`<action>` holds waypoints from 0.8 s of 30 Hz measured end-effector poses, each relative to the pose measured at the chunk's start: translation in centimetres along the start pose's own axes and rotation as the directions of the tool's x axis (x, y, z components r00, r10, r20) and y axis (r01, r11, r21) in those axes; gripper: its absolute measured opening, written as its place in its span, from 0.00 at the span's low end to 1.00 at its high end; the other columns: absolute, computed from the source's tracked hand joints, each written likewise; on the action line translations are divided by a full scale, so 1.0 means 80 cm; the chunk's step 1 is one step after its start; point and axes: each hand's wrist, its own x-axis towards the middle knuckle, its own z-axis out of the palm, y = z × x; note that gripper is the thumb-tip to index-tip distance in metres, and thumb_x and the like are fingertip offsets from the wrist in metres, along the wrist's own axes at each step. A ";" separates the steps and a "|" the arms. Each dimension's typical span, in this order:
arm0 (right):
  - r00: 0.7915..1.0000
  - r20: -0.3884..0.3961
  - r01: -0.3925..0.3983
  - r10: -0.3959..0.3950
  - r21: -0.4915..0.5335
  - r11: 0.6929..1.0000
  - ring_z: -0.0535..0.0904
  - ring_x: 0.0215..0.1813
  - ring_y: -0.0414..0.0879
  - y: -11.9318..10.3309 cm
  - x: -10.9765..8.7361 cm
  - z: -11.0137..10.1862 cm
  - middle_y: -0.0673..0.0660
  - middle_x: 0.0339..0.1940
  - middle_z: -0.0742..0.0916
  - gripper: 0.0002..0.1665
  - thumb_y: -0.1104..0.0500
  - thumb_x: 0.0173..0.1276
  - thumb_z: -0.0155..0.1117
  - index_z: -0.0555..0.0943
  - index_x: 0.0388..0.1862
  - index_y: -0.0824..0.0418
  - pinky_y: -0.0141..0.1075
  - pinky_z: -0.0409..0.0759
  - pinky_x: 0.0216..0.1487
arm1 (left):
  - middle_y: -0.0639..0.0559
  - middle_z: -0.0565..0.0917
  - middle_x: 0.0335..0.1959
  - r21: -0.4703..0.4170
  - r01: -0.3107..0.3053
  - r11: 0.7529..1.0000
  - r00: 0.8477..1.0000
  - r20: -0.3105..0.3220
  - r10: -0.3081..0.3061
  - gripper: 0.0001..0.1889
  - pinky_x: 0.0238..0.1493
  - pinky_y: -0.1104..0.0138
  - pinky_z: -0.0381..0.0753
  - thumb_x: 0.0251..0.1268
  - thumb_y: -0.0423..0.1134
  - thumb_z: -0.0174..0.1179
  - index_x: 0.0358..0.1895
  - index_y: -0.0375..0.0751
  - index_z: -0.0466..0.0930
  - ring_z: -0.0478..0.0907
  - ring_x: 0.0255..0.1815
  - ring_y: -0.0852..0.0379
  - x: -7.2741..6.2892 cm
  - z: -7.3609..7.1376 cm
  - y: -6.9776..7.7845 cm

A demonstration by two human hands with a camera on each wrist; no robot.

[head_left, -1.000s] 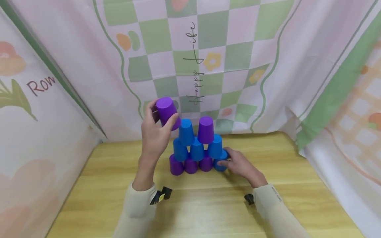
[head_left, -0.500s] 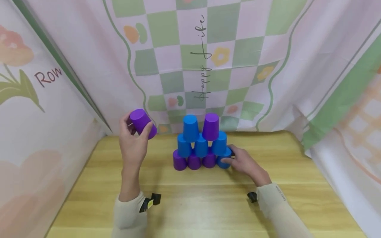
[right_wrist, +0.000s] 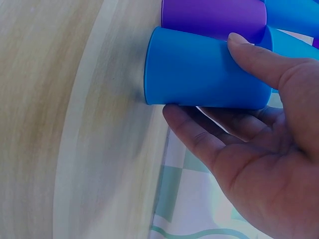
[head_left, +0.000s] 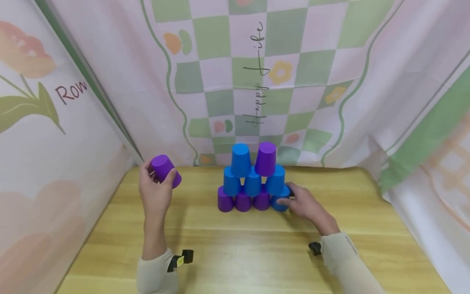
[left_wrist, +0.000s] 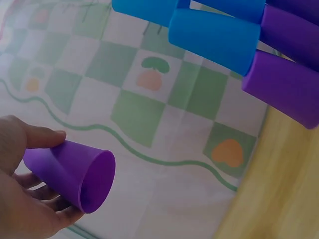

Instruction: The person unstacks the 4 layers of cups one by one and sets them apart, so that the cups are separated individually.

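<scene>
My left hand point(head_left: 156, 200) holds a purple cup point(head_left: 164, 169) in the air left of a stacked cup pyramid. In the left wrist view that cup point(left_wrist: 75, 172) is tilted with its mouth facing right, thumb on one side and fingers on the other. At the pyramid's lower right corner, my right hand point(head_left: 304, 203) grips a blue cup point(right_wrist: 199, 72), its thumb across one side and fingers against the opposite side. Upside-down cups form three rows: purple cups point(head_left: 242, 201) beside that blue one below, blue cups point(head_left: 252, 182) in the middle, and a blue cup point(head_left: 240, 160) and purple cup point(head_left: 266, 159) on top.
The pyramid stands on a wooden table point(head_left: 235, 253) toward its back edge. A checked, printed curtain point(head_left: 216, 73) hangs close behind it. More printed cloth point(head_left: 33, 163) closes off the left and right sides.
My left hand has carried the purple cup left and down, away from the top row. The right hand keeps its grip on the corner blue cup; the pyramid stands unchanged.
</scene>
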 end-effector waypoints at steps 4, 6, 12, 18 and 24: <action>1.000 0.012 -0.023 0.023 0.011 1.000 0.81 0.63 0.64 0.003 -0.002 -0.002 0.67 0.64 0.84 0.31 0.49 0.78 0.66 0.73 0.71 0.64 0.61 0.83 0.62 | 0.32 0.75 0.70 0.026 0.032 0.999 0.999 0.012 -0.033 0.34 0.76 0.46 0.73 0.63 0.27 0.70 0.72 0.33 0.67 0.75 0.70 0.34 0.002 -0.002 -0.018; 0.999 0.017 -0.028 0.028 0.016 0.999 0.81 0.64 0.64 0.003 -0.002 -0.002 0.66 0.65 0.84 0.31 0.48 0.78 0.66 0.72 0.72 0.63 0.61 0.83 0.63 | 0.32 0.75 0.70 0.036 0.049 0.998 0.999 0.015 -0.049 0.34 0.76 0.45 0.72 0.63 0.26 0.70 0.71 0.32 0.67 0.74 0.71 0.33 0.003 -0.005 -0.027; 1.000 0.018 0.000 0.000 0.018 1.000 0.80 0.65 0.64 0.002 -0.001 -0.002 0.66 0.66 0.84 0.32 0.48 0.78 0.66 0.72 0.73 0.64 0.63 0.81 0.65 | 0.30 0.75 0.70 0.065 0.094 0.993 0.995 0.019 -0.096 0.33 0.76 0.42 0.71 0.62 0.24 0.68 0.71 0.31 0.67 0.73 0.72 0.31 0.008 -0.015 -0.054; 1.000 0.021 -0.004 0.004 0.022 1.000 0.80 0.65 0.64 -0.003 0.000 -0.002 0.66 0.66 0.84 0.31 0.50 0.78 0.66 0.73 0.72 0.64 0.63 0.80 0.66 | 0.27 0.74 0.71 0.071 0.138 0.988 0.990 -0.004 -0.138 0.33 0.79 0.42 0.68 0.61 0.22 0.67 0.70 0.28 0.67 0.71 0.74 0.31 0.014 -0.022 -0.084; 0.999 0.024 -0.026 0.025 0.023 0.999 0.81 0.65 0.64 -0.001 -0.002 -0.003 0.67 0.66 0.84 0.31 0.51 0.78 0.66 0.72 0.72 0.64 0.63 0.81 0.65 | 0.26 0.74 0.71 0.123 0.168 0.978 0.986 -0.009 -0.169 0.33 0.79 0.42 0.67 0.61 0.21 0.66 0.70 0.27 0.67 0.71 0.74 0.30 0.018 -0.027 -0.115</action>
